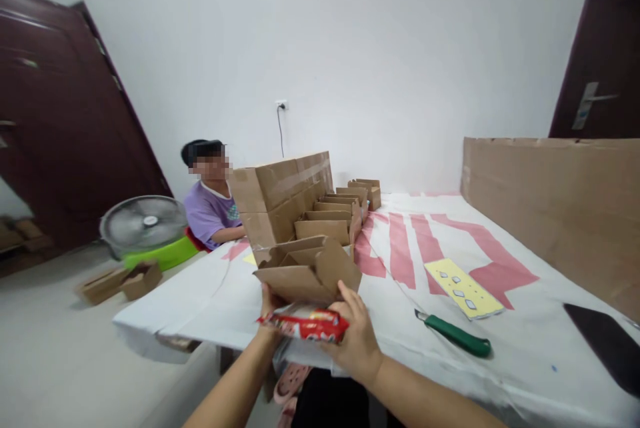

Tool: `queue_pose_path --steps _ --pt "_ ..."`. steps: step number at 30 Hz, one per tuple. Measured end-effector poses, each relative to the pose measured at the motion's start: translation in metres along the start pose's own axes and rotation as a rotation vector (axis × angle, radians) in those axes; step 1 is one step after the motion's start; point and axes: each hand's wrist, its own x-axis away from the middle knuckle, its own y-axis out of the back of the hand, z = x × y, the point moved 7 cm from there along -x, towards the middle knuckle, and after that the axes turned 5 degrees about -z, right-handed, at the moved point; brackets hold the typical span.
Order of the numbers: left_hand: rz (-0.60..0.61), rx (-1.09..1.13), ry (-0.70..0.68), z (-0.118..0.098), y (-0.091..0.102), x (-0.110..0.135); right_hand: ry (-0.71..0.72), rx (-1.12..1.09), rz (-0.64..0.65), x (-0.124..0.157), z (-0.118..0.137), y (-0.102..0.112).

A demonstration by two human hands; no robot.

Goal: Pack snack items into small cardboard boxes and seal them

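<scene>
- The bench (200, 311), under a white sheet with red bands, offers open room at its near-left corner and on the sheet right of the boxes.
- A tall cardboard panel (555, 208) closes off the right side.
- Past the left edge sits another person (213, 215), near a fan (145, 220).
- Sealed cartons (280, 201), stacked two high, block the far side of the open box.
- A row of open boxes (325, 231) runs alongside the stack toward the far edge.
- The open box (300, 278), plain brown with flaps raised, is at the near edge. The left hand (270, 301) is at its front-left; the packet partly hides those fingers, so their grip cannot be told.
- A dark flat slab (605, 345) lies toward the near-right corner.
- The red packet (305, 327), glossy and blurred, with white marks and a crimped end, is in front of the open box. The right hand (356, 335) holds its right end, one fingertip at a box flap.
- A yellow card (463, 287) lies right of the box.
- A green-handled cutter (457, 335), blade tip showing, lies nearer the front edge.
</scene>
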Motion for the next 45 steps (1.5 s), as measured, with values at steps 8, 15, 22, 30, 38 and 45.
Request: queue_pose_path --steps 8,15,22,30,38,45 --pt "-0.189 -0.307 -0.442 -0.053 -0.011 0.038 -0.393 -0.56 -0.009 0.01 -0.104 -0.005" --pt "-0.145 -0.499 -0.715 -0.076 -0.05 0.093 -0.536 -0.7 0.069 0.017 -0.117 -0.001" --pt "-0.165 -0.41 -0.605 -0.066 -0.023 0.075 -0.498 -0.593 0.009 0.019 -0.122 -0.004" --pt "-0.152 -0.002 -0.041 -0.003 0.029 0.007 -0.439 -0.396 -0.011 0.023 -0.131 -0.007" --pt "-0.005 0.037 0.016 0.007 0.028 -0.01 -0.473 -0.383 -0.015 0.027 -0.134 -0.007" --pt "-0.049 0.07 -0.015 0.008 0.032 -0.014 -0.44 -0.383 -0.011 0.026 -0.133 -0.007"
